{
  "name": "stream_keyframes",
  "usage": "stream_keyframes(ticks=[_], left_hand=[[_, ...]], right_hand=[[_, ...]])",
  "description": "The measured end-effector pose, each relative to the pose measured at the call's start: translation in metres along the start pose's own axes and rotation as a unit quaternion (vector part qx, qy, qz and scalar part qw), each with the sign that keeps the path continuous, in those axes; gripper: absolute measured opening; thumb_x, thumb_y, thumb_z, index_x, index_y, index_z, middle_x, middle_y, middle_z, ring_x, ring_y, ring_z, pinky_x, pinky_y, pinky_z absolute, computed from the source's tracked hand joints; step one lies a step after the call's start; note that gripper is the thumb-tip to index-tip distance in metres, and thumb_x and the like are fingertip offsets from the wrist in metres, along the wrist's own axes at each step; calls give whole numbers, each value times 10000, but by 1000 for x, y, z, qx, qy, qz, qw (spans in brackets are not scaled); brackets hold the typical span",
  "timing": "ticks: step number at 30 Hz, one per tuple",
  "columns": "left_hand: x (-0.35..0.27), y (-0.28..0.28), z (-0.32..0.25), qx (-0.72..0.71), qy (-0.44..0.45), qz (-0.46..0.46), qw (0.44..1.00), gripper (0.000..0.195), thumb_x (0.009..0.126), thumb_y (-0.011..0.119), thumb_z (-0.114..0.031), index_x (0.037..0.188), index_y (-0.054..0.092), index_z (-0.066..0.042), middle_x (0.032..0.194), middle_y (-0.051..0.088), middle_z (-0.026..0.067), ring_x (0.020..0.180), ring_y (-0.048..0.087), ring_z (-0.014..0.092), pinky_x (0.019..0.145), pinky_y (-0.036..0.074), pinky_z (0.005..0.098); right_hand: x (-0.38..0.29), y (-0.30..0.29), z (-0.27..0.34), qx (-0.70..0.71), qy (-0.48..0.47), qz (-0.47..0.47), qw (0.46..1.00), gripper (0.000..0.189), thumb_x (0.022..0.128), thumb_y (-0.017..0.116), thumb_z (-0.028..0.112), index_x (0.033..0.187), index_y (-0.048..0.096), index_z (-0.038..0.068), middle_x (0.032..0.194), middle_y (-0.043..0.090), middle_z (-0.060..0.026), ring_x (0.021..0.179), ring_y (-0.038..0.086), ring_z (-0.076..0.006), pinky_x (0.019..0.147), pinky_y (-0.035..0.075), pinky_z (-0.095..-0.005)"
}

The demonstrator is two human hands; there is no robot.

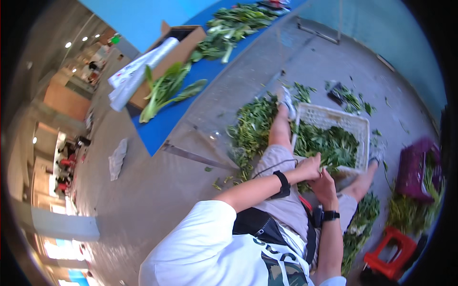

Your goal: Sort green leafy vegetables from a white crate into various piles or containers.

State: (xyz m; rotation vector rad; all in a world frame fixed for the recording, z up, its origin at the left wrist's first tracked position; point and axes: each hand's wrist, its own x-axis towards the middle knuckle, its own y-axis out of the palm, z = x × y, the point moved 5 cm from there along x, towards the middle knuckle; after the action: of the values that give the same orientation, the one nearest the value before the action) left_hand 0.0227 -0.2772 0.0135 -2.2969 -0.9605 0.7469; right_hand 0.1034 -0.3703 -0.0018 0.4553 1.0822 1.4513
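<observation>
My left hand (308,168) and my right hand (323,184) meet above the near edge of a white plastic crate (332,115), between my spread knees. Their fingertips are pinched together on what looks like a thin green stem, small and partly hidden by the fingers. Leafy greens (327,141) fill much of the crate just beyond them. Another heap of leafy greens (250,132) lies on the floor beside my left leg. More greens (363,218) lie by my right thigh.
A blue tabletop (152,137) at upper left bears leafy vegetables (232,26) and a cardboard box (193,37) with plastic film rolls. To the right are a purple basket (411,175) and a red plastic stool (384,262). Clear sheeting (211,125) hangs at the table's side.
</observation>
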Motion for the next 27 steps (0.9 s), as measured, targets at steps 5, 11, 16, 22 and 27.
stream_keyframes(ticks=[5,11,16,22,27], left_hand=[[-51,-65,-7,32,7,-53,998,605,765,739,-282,1229,481,10,917,679,311,904,675,485,787,533,552],[-119,-200,-33,-1,123,-214,969,692,829,706,-299,1433,447,-79,994,698,272,910,691,453,787,552,494],[-259,-387,-84,198,-15,-410,890,594,849,681,-197,1402,517,-54,1272,647,207,1195,621,352,999,482,444],[-335,-523,22,374,-220,-390,812,661,803,761,-233,1360,493,0,1248,639,268,1184,609,417,1001,487,486],[-327,-521,59,399,-273,-310,819,832,648,919,-318,1332,536,-38,1268,663,206,1209,620,366,1023,490,449]], right_hand=[[0,37,-6,-62,-3,82,995,542,1032,545,323,1499,406,85,1513,484,-98,1374,485,-256,1136,379,-505],[-14,91,4,-155,43,159,974,751,970,653,285,1587,292,54,1575,408,-149,1397,471,-307,1122,401,-466],[-4,45,9,-188,56,47,979,516,1016,586,228,1486,478,43,1390,608,-129,1188,633,-240,1015,495,-390],[8,19,25,-170,16,-2,985,418,1034,568,230,1413,549,55,1285,665,-90,1083,668,-179,930,534,-349],[11,2,32,-161,-8,-55,985,389,1034,582,257,1367,582,55,1254,680,-87,1021,676,-165,900,538,-336]])
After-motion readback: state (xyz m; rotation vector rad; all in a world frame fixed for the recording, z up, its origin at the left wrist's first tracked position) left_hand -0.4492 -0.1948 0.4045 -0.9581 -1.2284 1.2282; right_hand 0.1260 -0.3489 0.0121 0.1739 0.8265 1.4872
